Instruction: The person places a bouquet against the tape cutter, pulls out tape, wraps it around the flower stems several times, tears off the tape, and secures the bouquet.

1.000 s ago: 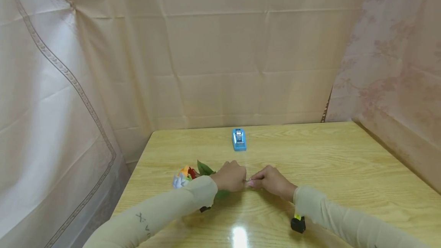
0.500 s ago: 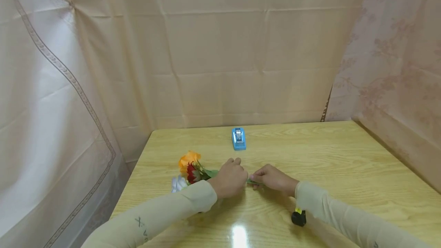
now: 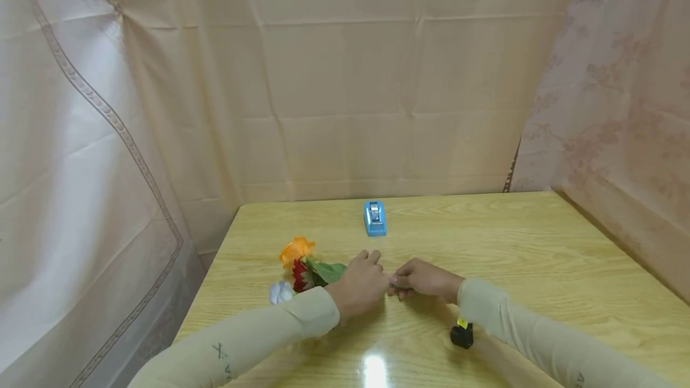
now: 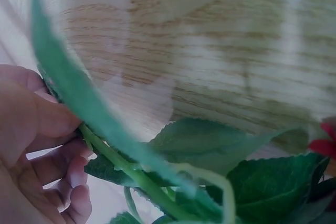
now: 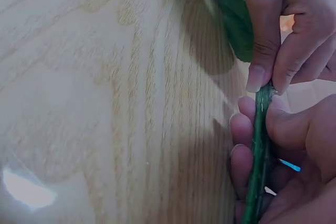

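Flower heads (image 3: pixel 299 275) are sitting left of the left grip (image 3: pixel 359 285), a stem (image 5: pixel 257 156) is running from it into the right grip (image 3: pixel 426 281), and a tape dispenser (image 3: pixel 375 219) is standing beyond both on the worktop (image 3: pixel 517 244).

A small black box (image 3: pixel 462 336) hangs below the right cuff (image 3: pixel 475 299), a yellow patch (image 3: pixel 462 323) just above it. Right of the box, the long beige right sleeve (image 3: pixel 539 328) is creased; well left of it, the matching left sleeve (image 3: pixel 269 325) bears dark marks (image 3: pixel 219 350) (one an X).

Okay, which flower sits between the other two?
The red flower: the orange flower lies on its far side, the white flower on its near side.
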The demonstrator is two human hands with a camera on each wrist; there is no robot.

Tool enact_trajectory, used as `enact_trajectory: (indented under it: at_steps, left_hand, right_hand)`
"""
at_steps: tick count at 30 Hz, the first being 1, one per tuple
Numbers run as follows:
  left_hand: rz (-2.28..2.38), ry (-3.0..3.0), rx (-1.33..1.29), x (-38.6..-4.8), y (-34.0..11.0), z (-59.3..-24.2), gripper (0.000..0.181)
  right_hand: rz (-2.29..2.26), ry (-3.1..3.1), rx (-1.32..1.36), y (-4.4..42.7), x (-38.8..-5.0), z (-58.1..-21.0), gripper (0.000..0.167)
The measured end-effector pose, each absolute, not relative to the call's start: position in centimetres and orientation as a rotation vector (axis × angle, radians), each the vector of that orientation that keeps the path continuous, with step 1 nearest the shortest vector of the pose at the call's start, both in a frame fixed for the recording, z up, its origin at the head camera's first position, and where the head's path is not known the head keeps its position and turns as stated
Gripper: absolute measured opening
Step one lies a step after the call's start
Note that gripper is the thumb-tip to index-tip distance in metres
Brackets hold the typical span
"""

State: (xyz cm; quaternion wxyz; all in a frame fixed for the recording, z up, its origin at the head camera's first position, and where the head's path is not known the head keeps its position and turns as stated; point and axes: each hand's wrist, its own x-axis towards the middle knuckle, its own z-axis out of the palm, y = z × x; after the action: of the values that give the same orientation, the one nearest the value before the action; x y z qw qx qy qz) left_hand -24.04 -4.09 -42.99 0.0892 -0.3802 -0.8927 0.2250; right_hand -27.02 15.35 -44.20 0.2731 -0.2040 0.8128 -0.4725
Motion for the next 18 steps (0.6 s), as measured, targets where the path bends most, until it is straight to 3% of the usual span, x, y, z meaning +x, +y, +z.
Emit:
enact_trajectory:
  at_steps: [7, 12, 18]
  left_hand:
    - [0.649, -2.720, -1.129, -24.2, -4.0, -42.9, 0.008]
    - [0.352, -2.883, -1.165, -25.7, -4.5, -42.7, 0.006]
    - [-0.186, -3.168, -1.155, -27.2, -5.0, -42.0, 0.025]
  right_hand:
    - [-1.308, 2.247, -0.493, 15.1, -26.7, -44.5, 0.020]
    - [-1.329, 2.277, -0.499, 15.1, -26.6, -44.8, 0.019]
    - [-1.316, 2.306, -0.505, 15.2, -26.7, -44.9, 0.017]
